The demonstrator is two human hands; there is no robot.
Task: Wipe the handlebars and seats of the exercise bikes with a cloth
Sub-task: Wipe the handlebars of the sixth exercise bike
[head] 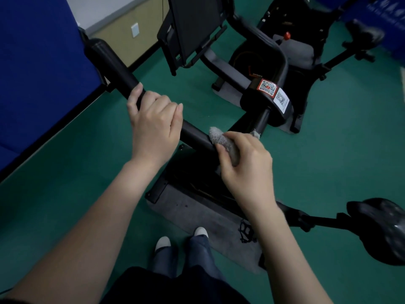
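Nearest: white shoes [163, 242] on green floor [87, 161], just beside grey mat [192, 213] under near bike. Mat: felt-like, flat, scuffed, dusty. Low right, near seat [379, 231] on its post: black, rounded, glossy, blurred. Well apart from both hands; judged not yet wiped.

Step in hand: wiping handlebar [116, 64] of near bike, inner stretch close to stem.
- left hand [153, 126]: wrapped round bar, fingers curled over top. Steadying grip, by the look.
- right hand [245, 165]: clutching cloth [219, 139], bunched into a wad, pressed on bar just beside left hand.
- Cloth: grey, nubby terry-type weave, soft; 1 loose corner poking out past knuckles.
- Bar: matte black round tube, probably foam or rubber sleeve. Expect drag, not glide.

Next move, as judged: slide wad along tube toward left hand, then shift that grip clear to reach outer end. Wrap cloth round for underside. Then other side of bar, then near seat.

Farther: stem clamp [258, 106], hard moulded black plastic, 2 QR stickers [267, 87] on top. Beyond: flat black console panel [192, 29], tilted. Behind: 2nd bike [302, 51] with far seat [366, 34], blurred, no hand near. Left: blue padded panel [32, 73]. Back: beige wall, socket plate [135, 30].
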